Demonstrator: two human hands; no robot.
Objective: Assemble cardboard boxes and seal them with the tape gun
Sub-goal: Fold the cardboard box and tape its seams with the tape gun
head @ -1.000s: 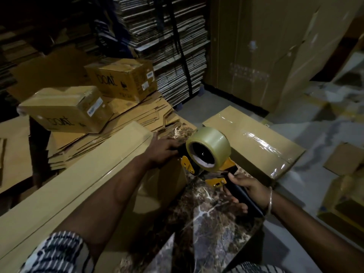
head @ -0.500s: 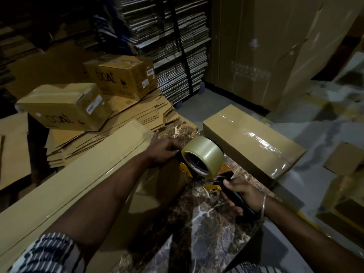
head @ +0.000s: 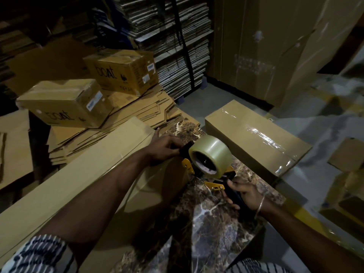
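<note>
right hand (head: 247, 194) gripping tape gun (head: 208, 166) handle

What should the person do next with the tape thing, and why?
Probably pull the tape gun along the long box. The right hand grips its handle, the left hand holds its front end at the box's far end, and no tape shows along that box yet.

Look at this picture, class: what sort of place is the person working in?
Probably a packing warehouse or storeroom: tall strapped stacks of flattened cardboard sheets, sealed brown printed cartons, and a yellow-and-black tape gun with a clear roll in use.
</note>
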